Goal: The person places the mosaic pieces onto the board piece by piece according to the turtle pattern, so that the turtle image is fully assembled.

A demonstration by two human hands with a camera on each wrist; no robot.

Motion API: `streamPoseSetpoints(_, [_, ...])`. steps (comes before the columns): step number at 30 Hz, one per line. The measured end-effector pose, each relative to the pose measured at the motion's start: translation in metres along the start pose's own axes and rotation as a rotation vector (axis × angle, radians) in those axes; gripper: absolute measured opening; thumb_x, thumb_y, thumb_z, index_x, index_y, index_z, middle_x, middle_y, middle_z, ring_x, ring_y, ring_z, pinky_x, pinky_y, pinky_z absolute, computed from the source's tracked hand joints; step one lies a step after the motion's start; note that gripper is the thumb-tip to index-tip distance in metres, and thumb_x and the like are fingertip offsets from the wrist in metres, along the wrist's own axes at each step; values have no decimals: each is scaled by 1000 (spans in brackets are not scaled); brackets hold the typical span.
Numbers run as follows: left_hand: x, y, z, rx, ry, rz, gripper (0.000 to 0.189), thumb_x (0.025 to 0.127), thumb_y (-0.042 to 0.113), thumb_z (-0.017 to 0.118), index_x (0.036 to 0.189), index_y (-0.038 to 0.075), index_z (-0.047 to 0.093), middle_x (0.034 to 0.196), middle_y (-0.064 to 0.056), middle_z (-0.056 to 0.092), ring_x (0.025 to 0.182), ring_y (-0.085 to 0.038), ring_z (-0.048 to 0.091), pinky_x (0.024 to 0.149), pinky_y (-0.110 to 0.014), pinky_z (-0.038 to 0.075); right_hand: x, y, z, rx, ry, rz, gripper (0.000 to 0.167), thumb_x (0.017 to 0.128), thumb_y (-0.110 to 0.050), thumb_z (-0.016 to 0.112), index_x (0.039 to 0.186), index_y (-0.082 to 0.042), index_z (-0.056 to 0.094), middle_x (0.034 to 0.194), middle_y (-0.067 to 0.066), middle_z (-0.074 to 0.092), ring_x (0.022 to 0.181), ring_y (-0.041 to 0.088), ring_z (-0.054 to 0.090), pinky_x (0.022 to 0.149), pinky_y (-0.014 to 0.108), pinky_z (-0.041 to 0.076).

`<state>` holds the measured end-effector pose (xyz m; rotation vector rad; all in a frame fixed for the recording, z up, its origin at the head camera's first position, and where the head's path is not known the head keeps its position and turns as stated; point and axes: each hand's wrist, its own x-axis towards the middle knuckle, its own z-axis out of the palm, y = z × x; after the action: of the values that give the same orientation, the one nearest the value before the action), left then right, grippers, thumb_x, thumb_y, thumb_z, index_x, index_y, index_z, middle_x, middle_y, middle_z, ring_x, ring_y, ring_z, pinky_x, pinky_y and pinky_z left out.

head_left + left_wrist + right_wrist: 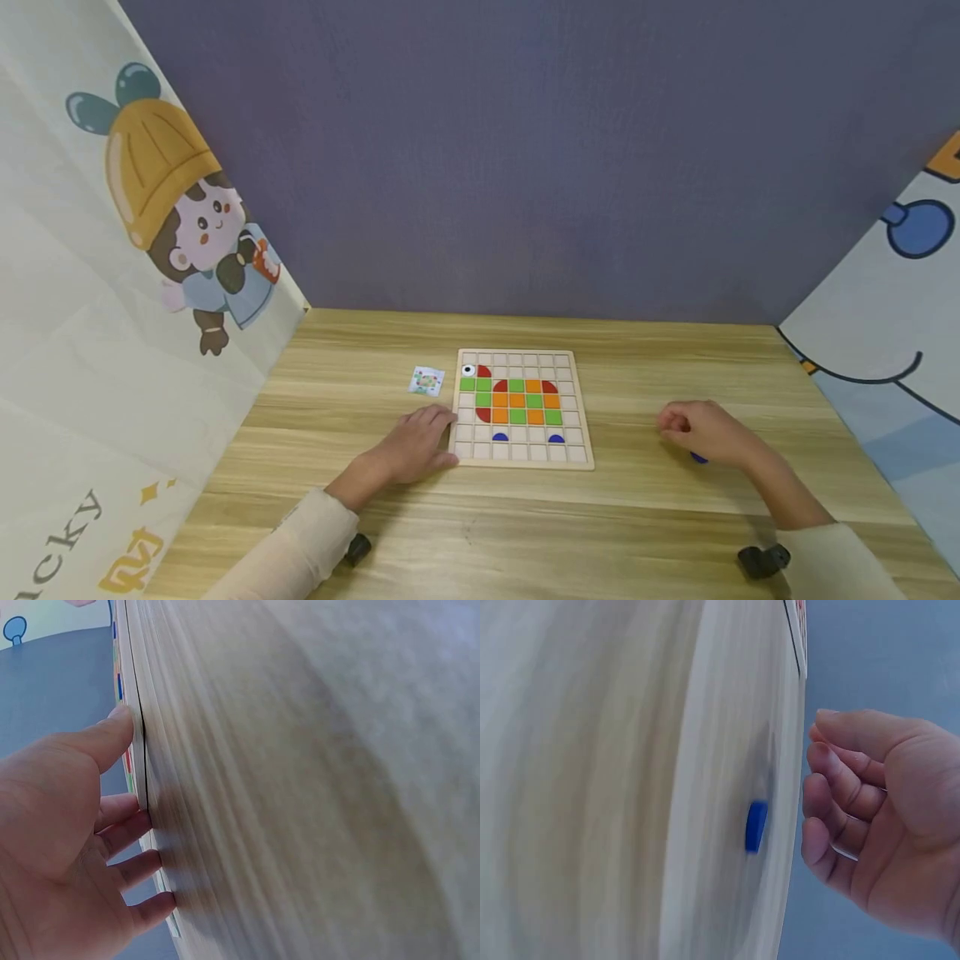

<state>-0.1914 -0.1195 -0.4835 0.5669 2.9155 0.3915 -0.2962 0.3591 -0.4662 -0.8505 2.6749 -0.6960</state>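
A square wooden grid board point(517, 464) lies on the table, with green, orange and red tiles forming a turtle-like figure. Its head has a white eye tile point(468, 370), and two blue half-round pieces point(500, 437) sit below the body. My left hand point(412, 443) rests at the board's left edge, thumb near the front corner and fingers spread along the side in the left wrist view. Off to the right, my right hand point(708, 431) hovers over the table, fingers loosely curled around nothing visible. Beneath it lies another blue piece point(756, 826), apart from the fingers.
A small picture card point(427, 381) with a similar coloured figure lies left of the board. Behind the wooden table point(525, 533) rises a dark purple-grey panel point(525, 167). Panels with cartoon prints stand at the left and right sides.
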Motion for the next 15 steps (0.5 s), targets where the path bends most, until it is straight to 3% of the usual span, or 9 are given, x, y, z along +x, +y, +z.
streamPoseSetpoints(15, [-2, 2, 0, -6, 6, 3, 63, 97, 38, 68, 144, 1, 50, 149, -19, 50, 139, -39, 47, 111, -61, 43, -27, 27, -11, 6, -52, 44, 16, 86, -19, 79, 91, -12, 66, 71, -11, 56, 63, -3, 45, 59, 21, 40])
